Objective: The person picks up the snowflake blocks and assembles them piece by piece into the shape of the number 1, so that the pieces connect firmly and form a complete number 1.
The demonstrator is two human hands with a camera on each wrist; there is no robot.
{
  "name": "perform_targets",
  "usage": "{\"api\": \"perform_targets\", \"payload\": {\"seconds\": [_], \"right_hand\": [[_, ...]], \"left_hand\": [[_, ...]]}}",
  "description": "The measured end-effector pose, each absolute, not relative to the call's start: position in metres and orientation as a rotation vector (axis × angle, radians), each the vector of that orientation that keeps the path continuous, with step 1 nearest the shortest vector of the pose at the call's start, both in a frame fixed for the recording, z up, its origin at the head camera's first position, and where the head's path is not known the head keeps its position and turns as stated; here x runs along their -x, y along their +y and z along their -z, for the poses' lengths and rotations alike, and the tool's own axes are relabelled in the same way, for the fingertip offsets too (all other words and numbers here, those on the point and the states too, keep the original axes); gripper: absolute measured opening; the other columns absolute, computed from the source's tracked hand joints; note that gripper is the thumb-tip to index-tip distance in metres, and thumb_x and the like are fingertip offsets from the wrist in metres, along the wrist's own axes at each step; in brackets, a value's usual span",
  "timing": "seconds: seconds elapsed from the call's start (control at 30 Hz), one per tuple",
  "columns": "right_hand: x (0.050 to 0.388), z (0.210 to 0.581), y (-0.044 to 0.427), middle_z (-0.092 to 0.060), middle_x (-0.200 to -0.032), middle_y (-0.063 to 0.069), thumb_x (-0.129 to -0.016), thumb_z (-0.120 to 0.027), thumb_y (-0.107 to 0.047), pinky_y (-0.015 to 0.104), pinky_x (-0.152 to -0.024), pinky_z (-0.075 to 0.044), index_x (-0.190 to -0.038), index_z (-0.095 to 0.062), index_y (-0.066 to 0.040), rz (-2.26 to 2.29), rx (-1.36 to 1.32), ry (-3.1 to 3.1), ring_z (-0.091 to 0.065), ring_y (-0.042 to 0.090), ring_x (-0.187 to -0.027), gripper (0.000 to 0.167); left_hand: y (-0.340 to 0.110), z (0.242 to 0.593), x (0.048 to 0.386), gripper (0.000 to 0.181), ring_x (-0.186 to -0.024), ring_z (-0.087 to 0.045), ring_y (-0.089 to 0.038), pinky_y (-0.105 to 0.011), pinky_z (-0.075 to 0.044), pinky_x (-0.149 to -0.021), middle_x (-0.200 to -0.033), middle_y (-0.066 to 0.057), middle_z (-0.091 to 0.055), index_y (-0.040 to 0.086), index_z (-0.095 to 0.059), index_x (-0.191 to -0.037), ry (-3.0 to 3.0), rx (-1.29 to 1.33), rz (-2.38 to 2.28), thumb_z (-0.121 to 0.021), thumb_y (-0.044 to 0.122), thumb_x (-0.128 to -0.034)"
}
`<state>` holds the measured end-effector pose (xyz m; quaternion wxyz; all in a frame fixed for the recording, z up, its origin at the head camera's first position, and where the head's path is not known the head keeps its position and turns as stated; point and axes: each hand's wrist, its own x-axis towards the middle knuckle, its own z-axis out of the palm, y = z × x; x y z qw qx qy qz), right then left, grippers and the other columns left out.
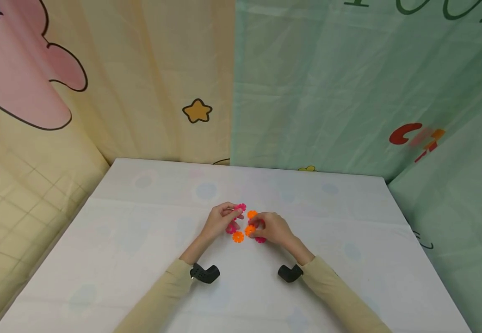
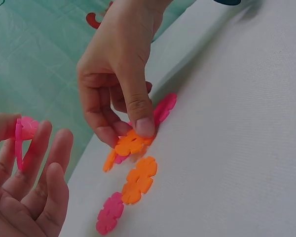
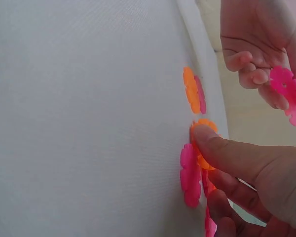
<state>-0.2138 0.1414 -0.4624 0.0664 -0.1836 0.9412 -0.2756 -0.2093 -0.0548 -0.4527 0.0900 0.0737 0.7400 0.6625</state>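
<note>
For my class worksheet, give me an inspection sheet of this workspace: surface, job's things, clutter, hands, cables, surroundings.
Surface: white table, pale spots.
Job's things: flower-shaped pink pieces and orange pieces, grouped near the hands.
Clutter: nothing seen.
Left hand: holds two pink pieces, seemingly joined.
Right hand: pinches an orange piece.
Cables: nothing seen.
Surroundings: yellow cloth and green cloth, both printed; black device at each wrist.

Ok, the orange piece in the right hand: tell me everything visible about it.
The orange piece is a thin, flower-shaped disc with notched lobes around its rim; it looks like plastic. The right hand pinches it, the thumb covering part of it. It is near another orange piece and a pink one; its tilt and whether it touches them are unclear.
</note>
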Motion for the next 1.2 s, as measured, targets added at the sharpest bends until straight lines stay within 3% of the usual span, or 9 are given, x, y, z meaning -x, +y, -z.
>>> {"api": "perform_targets", "payload": {"seconds": [0.33, 0.53, 0.73, 0.97, 1.2], "right_hand": [[0.213, 0.460, 0.147, -0.064, -0.077, -0.002, -0.079, -0.079, -0.017, 0.020, -0.058, -0.045, -0.088, -0.066, -0.011, 0.943, 0.544, 2.771, -0.051, 0.010, -0.062, 0.016], [0.212, 0.460, 0.149, -0.064, -0.080, -0.001, -0.082, -0.076, -0.019, 0.019, -0.060, -0.046, -0.096, -0.071, -0.009, 0.967, 0.533, 2.768, -0.052, 0.010, -0.067, 0.018], [0.215, 0.455, 0.151, -0.067, -0.083, 0.002, -0.086, -0.071, -0.014, 0.021, -0.057, -0.048, -0.103, -0.071, -0.007, 1.090, 0.457, 2.777, -0.052, 0.012, -0.062, 0.018], [0.216, 0.443, 0.150, -0.061, -0.070, 0.003, -0.087, -0.069, -0.011, 0.021, -0.052, -0.045, -0.105, -0.070, -0.004, 1.238, 0.395, 2.843, -0.050, 0.014, -0.058, 0.019], [0.220, 0.439, 0.152, -0.056, -0.067, 0.005, -0.088, -0.069, -0.012, 0.020, -0.049, -0.042, -0.107, -0.069, -0.007, 1.392, 0.349, 2.863, -0.048, 0.014, -0.054, 0.020]], "left_hand": [[-0.053, 0.423, 0.191, 0.023, -0.080, -0.065, -0.046, -0.027, -0.052, -0.057, -0.103, -0.028, -0.066, -0.005, -0.064, -0.108, 2.299, -0.290, -1.893, -0.060, 0.013, -0.0949], [-0.053, 0.446, 0.202, 0.020, -0.080, -0.067, -0.036, -0.039, -0.056, -0.066, -0.097, -0.017, -0.070, 0.003, -0.070, -0.103, 2.436, -0.260, -1.856, -0.066, 0.019, -0.0914], [-0.054, 0.449, 0.205, 0.016, -0.074, -0.066, -0.029, -0.038, -0.056, -0.062, -0.092, -0.011, -0.068, 0.007, -0.070, -0.099, 2.485, -0.311, -1.877, -0.066, 0.020, -0.0913], [-0.051, 0.452, 0.205, 0.015, -0.068, -0.061, -0.024, -0.019, -0.047, -0.052, -0.085, -0.008, -0.066, 0.007, -0.069, -0.097, 2.559, -0.313, -1.858, -0.066, 0.020, -0.0910], [-0.048, 0.456, 0.207, 0.020, -0.068, -0.063, -0.025, -0.018, -0.049, -0.053, -0.088, -0.012, -0.069, 0.008, -0.070, -0.104, 2.600, -0.345, -1.828, -0.065, 0.023, -0.0920]]}}
